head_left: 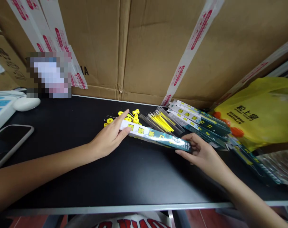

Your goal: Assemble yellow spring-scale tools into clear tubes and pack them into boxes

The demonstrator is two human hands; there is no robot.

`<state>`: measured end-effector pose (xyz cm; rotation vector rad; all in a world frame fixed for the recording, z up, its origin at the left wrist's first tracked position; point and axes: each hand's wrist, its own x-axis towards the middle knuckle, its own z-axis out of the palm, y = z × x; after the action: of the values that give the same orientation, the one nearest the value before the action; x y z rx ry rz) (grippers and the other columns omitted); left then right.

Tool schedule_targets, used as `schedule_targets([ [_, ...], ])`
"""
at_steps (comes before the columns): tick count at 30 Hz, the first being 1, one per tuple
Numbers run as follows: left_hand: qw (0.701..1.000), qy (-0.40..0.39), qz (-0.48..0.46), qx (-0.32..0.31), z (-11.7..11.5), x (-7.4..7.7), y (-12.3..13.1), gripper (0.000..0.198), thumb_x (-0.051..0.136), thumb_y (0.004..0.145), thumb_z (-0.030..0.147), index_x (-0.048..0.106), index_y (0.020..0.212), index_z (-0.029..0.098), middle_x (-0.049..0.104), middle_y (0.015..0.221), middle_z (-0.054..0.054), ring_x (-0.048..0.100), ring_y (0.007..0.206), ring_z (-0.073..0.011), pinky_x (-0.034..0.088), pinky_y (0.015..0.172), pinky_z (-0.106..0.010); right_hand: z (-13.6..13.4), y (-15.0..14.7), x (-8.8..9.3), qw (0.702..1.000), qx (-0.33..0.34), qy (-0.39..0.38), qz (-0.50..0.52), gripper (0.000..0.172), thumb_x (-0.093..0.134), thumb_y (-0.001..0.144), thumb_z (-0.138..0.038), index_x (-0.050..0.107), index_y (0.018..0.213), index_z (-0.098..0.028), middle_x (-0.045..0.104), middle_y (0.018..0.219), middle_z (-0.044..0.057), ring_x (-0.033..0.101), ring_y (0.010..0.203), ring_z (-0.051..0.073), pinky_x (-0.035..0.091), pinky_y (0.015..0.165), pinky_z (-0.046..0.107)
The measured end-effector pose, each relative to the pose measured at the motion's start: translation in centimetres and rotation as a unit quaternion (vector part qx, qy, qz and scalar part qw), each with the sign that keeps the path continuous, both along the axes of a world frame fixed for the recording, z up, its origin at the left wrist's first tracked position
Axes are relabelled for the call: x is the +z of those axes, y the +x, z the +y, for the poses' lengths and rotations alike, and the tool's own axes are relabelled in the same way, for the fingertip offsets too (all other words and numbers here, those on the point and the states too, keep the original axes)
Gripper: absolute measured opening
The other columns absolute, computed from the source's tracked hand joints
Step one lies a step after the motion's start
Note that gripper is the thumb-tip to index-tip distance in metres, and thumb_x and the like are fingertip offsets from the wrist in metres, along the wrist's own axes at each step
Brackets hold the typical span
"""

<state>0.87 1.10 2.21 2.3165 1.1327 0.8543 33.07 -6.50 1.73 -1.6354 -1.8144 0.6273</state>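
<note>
Slim carton held over the middle of the black table. Left hand grips its white end, right hand its dark-green end. Carton partly blocks view of yellow plastic fittings at table back-centre. Yellow strips and clear tubes at table back, right of centre. Matching cartons, yellow plastic bag at table's right. Phone on table's left. Held carton: yellow Chinese characters, glare toward green end.
</note>
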Motion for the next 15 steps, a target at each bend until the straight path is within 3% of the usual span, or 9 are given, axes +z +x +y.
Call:
schedule_targets([
  [3,0.998,0.049,-0.017,0.038,0.7,0.6,-0.6,0.071,0.034,0.095,0.053,0.018,0.153,0.016,0.050,0.128,-0.015,0.053,0.112,-0.0260,0.045,0.098,-0.045,1.4,-0.8,0.8,0.996,-0.003,0.085,0.017,0.034,0.070,0.078,-0.041,0.051,0.099,-0.022,0.058,0.083,0.001,0.059,0.072,0.016,0.050,0.061,0.027],
  [6,0.986,0.133,-0.031,0.091,1.9,1.4,-1.4,0.073,0.040,0.092,0.057,0.024,0.152,0.018,0.046,0.118,-0.012,0.050,0.108,-0.0258,0.043,0.098,-0.046,3.7,-1.8,1.9,0.988,0.008,0.157,-0.005,0.033,0.070,0.078,-0.039,0.052,0.101,-0.022,0.059,0.085,0.002,0.058,0.070,0.016,0.048,0.059,0.027],
  [8,0.974,0.188,-0.051,0.120,3.1,1.8,-2.0,0.069,0.042,0.091,0.057,0.030,0.150,0.022,0.047,0.109,-0.009,0.049,0.105,-0.0254,0.041,0.100,-0.047,5.5,-2.6,2.9,0.976,0.008,0.205,-0.074,0.032,0.071,0.076,-0.037,0.055,0.098,-0.021,0.059,0.080,0.001,0.053,0.061,0.014,0.043,0.054,0.027],
  [12,0.959,0.199,-0.119,0.164,6.9,1.6,-3.1,0.060,0.039,0.093,0.056,0.041,0.144,0.025,0.050,0.099,-0.007,0.053,0.097,-0.0230,0.043,0.097,-0.045,10.3,-4.3,5.0,0.955,0.004,0.251,-0.161,0.032,0.071,0.076,-0.037,0.059,0.100,-0.020,0.058,0.069,0.000,0.049,0.057,0.014,0.039,0.055,0.027],
  [15,0.952,0.179,-0.140,0.204,10.9,0.6,-3.5,0.059,0.045,0.091,0.057,0.049,0.138,0.022,0.052,0.099,-0.008,0.055,0.101,-0.0247,0.041,0.101,-0.047,14.6,-5.4,5.6,0.946,0.017,0.242,-0.214,0.030,0.071,0.078,-0.035,0.061,0.101,-0.019,0.063,0.076,0.003,0.054,0.064,0.016,0.040,0.060,0.029],
])
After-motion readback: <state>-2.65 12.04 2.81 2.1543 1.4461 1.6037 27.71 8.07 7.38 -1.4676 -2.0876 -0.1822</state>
